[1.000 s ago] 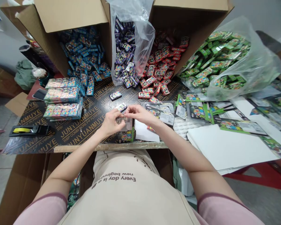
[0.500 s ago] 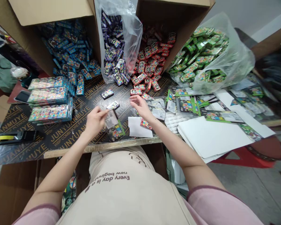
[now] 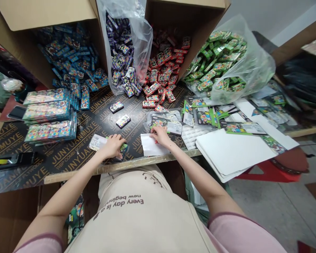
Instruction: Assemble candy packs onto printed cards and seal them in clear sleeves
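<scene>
My left hand (image 3: 114, 146) is at the table's front edge with its fingers curled over a flat printed packet (image 3: 97, 142), black and green with a pale label area. Most of the packet's middle is covered by the hand. My right hand (image 3: 160, 135) is closed over a small red box, of which only a sliver shows below the fingers. A white sheet of paper (image 3: 149, 147) lies under that hand. Beyond my hands, two small dark-edged printed boxes, a nearer one (image 3: 123, 121) and a farther one (image 3: 116, 106), lie apart on the black board.
Cartons and bags at the back hold blue boxes (image 3: 68, 52), purple boxes (image 3: 121, 52), red boxes (image 3: 163, 66) and green boxes (image 3: 213, 66). Wrapped stacks (image 3: 48, 112) and a tape dispenser (image 3: 13, 160) stand left. White sheets (image 3: 234, 154) and printed packets (image 3: 208, 117) lie right.
My left hand has lowered the printed packet onto the table near the front edge. My right hand has come down and toward me, onto the small red box on the white paper.
</scene>
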A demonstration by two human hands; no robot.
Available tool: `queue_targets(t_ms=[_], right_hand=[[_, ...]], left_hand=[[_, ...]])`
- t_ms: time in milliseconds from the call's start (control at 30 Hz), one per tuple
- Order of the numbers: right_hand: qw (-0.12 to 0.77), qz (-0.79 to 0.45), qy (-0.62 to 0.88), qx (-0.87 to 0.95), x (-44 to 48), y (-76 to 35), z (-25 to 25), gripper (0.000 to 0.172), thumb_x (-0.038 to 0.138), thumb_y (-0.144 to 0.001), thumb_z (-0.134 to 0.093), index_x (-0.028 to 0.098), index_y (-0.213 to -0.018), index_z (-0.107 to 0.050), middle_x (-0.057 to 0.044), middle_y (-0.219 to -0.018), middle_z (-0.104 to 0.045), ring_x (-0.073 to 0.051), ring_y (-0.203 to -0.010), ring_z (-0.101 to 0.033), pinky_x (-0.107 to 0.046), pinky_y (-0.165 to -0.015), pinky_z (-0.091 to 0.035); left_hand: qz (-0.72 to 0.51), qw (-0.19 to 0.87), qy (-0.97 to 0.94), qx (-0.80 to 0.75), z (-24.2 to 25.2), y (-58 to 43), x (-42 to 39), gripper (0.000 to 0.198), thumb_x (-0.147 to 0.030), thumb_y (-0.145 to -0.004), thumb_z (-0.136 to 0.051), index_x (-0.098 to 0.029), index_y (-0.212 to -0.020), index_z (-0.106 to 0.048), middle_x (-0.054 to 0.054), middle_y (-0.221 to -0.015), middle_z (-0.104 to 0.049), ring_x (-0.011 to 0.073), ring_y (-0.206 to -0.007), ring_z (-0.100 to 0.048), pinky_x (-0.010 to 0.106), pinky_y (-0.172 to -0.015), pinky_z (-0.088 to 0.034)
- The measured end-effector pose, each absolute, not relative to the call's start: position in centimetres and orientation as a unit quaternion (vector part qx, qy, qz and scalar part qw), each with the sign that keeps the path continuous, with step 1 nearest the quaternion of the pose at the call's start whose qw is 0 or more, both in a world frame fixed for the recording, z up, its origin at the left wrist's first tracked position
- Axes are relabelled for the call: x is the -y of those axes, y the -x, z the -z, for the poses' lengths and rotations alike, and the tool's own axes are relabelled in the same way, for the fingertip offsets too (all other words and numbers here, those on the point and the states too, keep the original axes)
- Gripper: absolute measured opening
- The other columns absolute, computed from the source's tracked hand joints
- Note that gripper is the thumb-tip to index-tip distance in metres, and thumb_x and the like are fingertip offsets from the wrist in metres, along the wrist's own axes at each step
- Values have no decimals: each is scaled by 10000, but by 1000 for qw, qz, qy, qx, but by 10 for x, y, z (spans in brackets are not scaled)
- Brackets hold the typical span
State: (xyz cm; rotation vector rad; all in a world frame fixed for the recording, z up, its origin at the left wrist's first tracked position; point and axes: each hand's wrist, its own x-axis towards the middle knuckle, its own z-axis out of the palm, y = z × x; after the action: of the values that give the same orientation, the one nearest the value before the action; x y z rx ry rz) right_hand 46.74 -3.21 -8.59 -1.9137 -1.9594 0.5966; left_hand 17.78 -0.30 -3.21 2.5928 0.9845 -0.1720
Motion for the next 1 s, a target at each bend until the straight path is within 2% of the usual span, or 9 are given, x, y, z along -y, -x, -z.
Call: queue_targets(t_ms=[100,200,300,400,500,700,767,900,1000], right_hand=[[176,-224,663,693,35,-470,84,26,191,-781,-636,174,-777,-618,-62,-812,-677,-247,-892,-525,-366,-797,-262],[183,-220,660,694,37,-470,85,55,186,-792,-620,175,-739,-610,-65,-823,-675,-250,-902,-523,-375,-805,-260],[198,-198,660,697,40,-469,87,45,169,-796,-604,182,-752,-604,-66,-850,-679,-251,-900,-526,-380,-809,-267],[206,-174,658,703,42,-468,90,54,153,-794,-591,186,-752,-596,-68,-855,-679,-252,-892,-527,-378,-805,-273],[207,-175,661,700,43,-467,91,73,133,-788,-578,182,-735,-589,-63,-816,-672,-247,-866,-527,-376,-802,-276],[196,-200,674,684,41,-467,89,96,145,-797,-578,177,-848,-653,-76,-850,-689,-254,-886,-537,-389,-808,-294],[187,-174,668,698,43,-466,89,89,160,-819,-572,180,-803,-657,-90,-868,-692,-261,-900,-529,-398,-816,-295],[147,-69,637,754,53,-464,91,232,163,-894,-469,183,-754,-653,-117,-847,-680,-256,-853,-518,-403,-813,-311],[129,-52,628,765,58,-465,93,262,145,-901,-423,170,-748,-635,-134,-824,-664,-255,-810,-527,-378,-773,-347]], left_hand=[[29,219,-904,-367,24,-175,-5,315,-299,-591,-808,-190,-829,-631,55,-853,-615,245,-842,-567,316,-700,-403],[-81,275,-864,-414,2,-167,-14,201,-292,-671,-743,-190,-777,-606,0,-723,-610,178,-685,-556,277,-623,-390],[-235,294,-803,-462,-24,-159,-20,292,-319,-731,-689,-201,-989,-621,-16,-767,-623,154,-683,-554,265,-637,-416],[-331,290,-771,-460,-39,-156,-22,421,-331,-791,-629,-215,-1193,-582,23,-954,-643,174,-834,-582,289,-744,-451],[-350,309,-763,-447,-36,-159,-21,353,-346,-808,-618,-210,-1133,-642,42,-996,-645,190,-901,-583,308,-802,-454],[-331,354,-759,-434,-16,-169,-13,329,-333,-801,-646,-204,-1102,-675,33,-923,-642,173,-847,-594,295,-760,-459],[-334,354,-756,-438,-14,-170,-11,312,-338,-798,-653,-202,-1076,-692,36,-909,-641,171,-838,-600,287,-739,-465],[-355,346,-744,-448,-18,-171,-12,230,-336,-802,-647,-193,-958,-736,39,-837,-657,163,-790,-613,277,-697,-474],[-367,356,-726,-460,-24,-174,-13,186,-315,-758,-681,-182,-867,-752,39,-789,-692,162,-743,-625,283,-696,-485]])
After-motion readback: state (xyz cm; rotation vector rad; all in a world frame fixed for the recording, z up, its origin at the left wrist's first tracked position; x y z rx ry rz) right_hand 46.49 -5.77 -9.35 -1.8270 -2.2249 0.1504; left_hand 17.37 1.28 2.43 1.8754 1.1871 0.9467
